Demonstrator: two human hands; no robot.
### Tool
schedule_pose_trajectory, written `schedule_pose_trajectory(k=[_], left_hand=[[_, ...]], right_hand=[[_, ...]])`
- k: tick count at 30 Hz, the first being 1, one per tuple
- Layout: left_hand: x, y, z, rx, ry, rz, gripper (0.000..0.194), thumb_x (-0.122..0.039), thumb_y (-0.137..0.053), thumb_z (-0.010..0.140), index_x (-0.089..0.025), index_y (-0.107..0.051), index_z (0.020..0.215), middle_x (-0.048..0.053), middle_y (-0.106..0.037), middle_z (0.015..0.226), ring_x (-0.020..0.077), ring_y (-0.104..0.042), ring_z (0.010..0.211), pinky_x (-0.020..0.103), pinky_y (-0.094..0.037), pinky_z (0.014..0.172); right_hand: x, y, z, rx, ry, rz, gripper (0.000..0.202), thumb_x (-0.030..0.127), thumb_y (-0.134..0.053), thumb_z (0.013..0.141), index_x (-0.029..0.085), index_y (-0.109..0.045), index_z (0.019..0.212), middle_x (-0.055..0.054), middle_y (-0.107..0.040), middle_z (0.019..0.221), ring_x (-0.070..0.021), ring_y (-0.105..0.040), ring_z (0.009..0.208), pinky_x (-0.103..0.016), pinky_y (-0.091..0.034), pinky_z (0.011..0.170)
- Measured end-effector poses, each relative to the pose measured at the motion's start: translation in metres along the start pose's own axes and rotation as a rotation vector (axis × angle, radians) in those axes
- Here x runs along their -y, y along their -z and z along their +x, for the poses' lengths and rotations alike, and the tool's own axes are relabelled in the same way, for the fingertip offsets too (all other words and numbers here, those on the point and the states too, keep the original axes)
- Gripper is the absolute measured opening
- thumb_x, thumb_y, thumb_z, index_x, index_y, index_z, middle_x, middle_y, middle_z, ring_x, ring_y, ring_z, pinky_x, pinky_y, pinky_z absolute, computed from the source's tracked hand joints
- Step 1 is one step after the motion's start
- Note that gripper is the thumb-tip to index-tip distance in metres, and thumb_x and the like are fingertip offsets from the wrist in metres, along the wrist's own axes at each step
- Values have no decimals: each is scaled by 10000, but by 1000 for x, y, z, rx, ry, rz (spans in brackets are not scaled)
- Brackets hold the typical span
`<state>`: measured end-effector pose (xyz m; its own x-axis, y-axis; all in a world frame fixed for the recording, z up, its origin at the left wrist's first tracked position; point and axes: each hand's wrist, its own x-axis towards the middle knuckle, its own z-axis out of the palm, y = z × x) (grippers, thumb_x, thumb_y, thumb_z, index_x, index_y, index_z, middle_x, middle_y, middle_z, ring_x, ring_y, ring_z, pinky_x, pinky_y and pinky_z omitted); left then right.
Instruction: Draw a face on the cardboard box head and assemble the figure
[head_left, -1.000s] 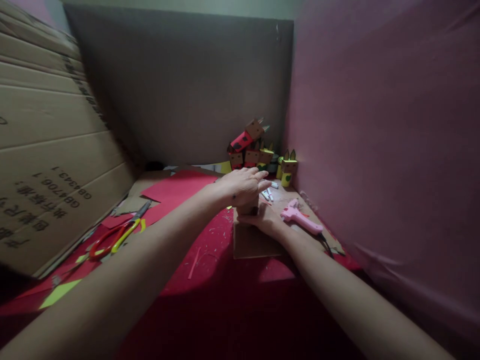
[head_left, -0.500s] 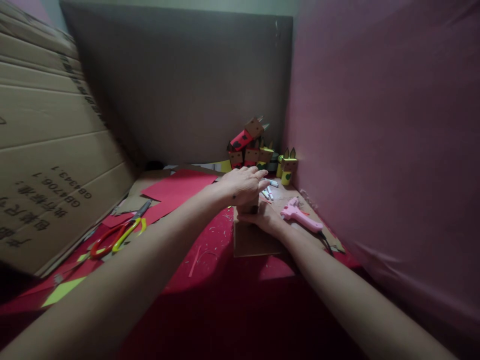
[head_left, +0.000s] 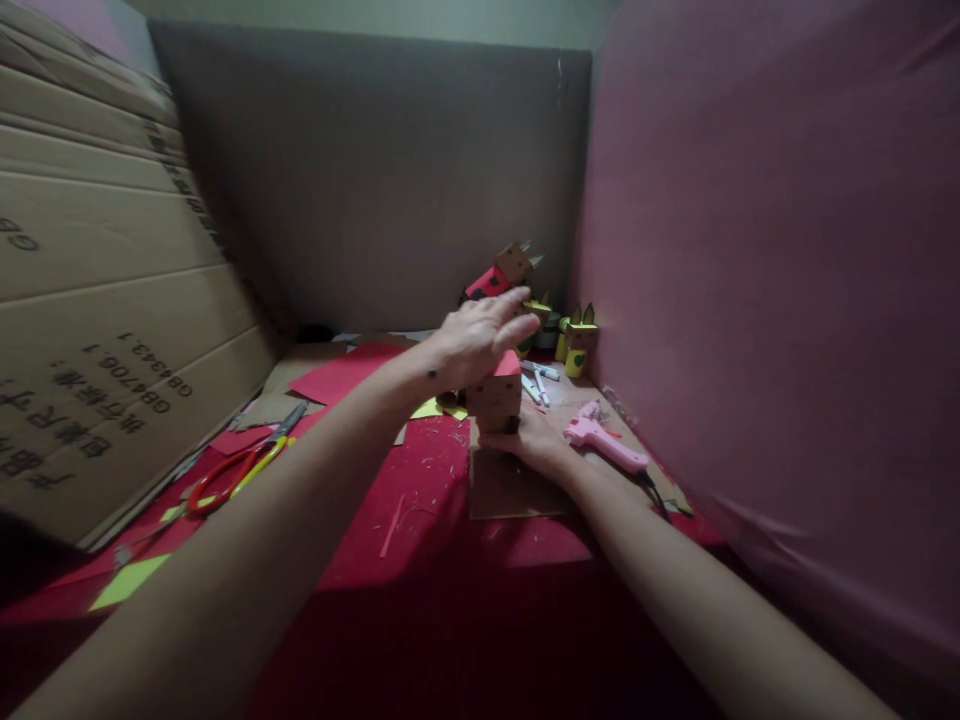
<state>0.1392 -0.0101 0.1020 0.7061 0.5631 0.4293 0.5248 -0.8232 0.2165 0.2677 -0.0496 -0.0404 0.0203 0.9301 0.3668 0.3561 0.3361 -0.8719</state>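
Note:
A small cardboard figure [head_left: 494, 396] with a box-shaped head and a red top stands on a flat cardboard piece [head_left: 510, 487]. My right hand [head_left: 531, 442] is wrapped round the lower part of the figure, with its thumb across the front. Just above the red top is my left hand [head_left: 486, 332], its fingers stretched out and apart, holding nothing. Whether its palm still touches the figure is hidden.
Finished-looking figures in red [head_left: 486, 284] and yellow [head_left: 576, 362] stand or lean at the back. Markers [head_left: 541, 385] and a pink glue gun [head_left: 606, 440] lie right. Scissors [head_left: 225, 480], red paper [head_left: 337, 372] and a large carton [head_left: 112, 300] are left.
My left hand has risen from the figure's top, uncovering the red surface and the head's front. My right hand keeps its hold. The view has shifted slightly.

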Motion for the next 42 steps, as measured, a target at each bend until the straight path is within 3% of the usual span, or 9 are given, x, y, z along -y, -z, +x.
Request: schedule_pose_trajectory(k=[3, 5, 8, 11, 15, 20, 27, 42], left_hand=[[21, 6, -8, -220, 91, -206, 497, -442, -374, 982, -207, -479, 1407, 120, -582, 1392, 313, -529, 1277, 469, -388, 1074], [41, -3, -14, -332, 213, -304, 424, -385, -434, 949, -161, -584, 1275, 131, -675, 1218, 289, -602, 1160, 424, -435, 1021], [73, -29, -24, -388, 314, -363, 405, -372, -395, 937, -103, -625, 1133, 148, -712, 985, 265, -681, 917, 384, -531, 820], [98, -59, -36, -427, 379, -433, 404, -368, -339, 933, -99, -622, 1036, 130, -706, 884, 225, -700, 762, 301, -531, 621], [116, -85, -54, -453, 413, -443, 349, -340, -385, 895, -123, -634, 1008, 79, -706, 793, 194, -676, 666, 276, -510, 587], [115, -93, -68, -419, 353, -370, 304, -322, -429, 905, -176, -668, 1022, 55, -717, 828, 198, -664, 756, 292, -506, 714], [104, -103, -70, -329, 266, -303, 271, -264, -433, 912, -179, -673, 1003, 83, -741, 939, 221, -684, 867, 317, -511, 811], [106, -102, -75, -271, 258, -166, 235, -255, -419, 947, -231, -649, 992, 69, -741, 967, 232, -690, 892, 319, -508, 806]], right_hand=[[1, 0, 0, 13, 2, 32, 436, 266, -798, 618, 186, -647, 1019, -28, -694, 945, -238, -616, 928, -380, -491, 847], [2, 0, -1, 18, -1, 46, 453, 283, -808, 605, 185, -647, 1016, -26, -693, 945, -232, -620, 914, -376, -492, 837], [1, 1, -2, 16, -12, 42, 388, 325, -803, 605, 172, -655, 930, -27, -688, 894, -229, -623, 862, -375, -497, 797], [0, 2, -2, -6, -18, 20, 355, 355, -784, 624, 170, -655, 898, -34, -685, 889, -238, -620, 859, -385, -495, 788], [-3, 3, -1, -16, -14, -5, 376, 335, -776, 626, 174, -654, 944, -44, -687, 952, -243, -617, 901, -385, -493, 811], [-7, 2, 1, -3, 10, -30, 476, 315, -809, 577, 184, -644, 1004, -53, -685, 1033, -260, -610, 974, -400, -482, 874], [-11, 2, 2, 0, 13, -67, 526, 331, -822, 579, 175, -646, 1049, -78, -681, 1080, -286, -613, 1021, -420, -492, 897], [-8, 3, 1, 8, 20, -50, 479, 278, -783, 631, 168, -679, 1085, -67, -713, 1074, -279, -622, 1044, -446, -461, 957]])
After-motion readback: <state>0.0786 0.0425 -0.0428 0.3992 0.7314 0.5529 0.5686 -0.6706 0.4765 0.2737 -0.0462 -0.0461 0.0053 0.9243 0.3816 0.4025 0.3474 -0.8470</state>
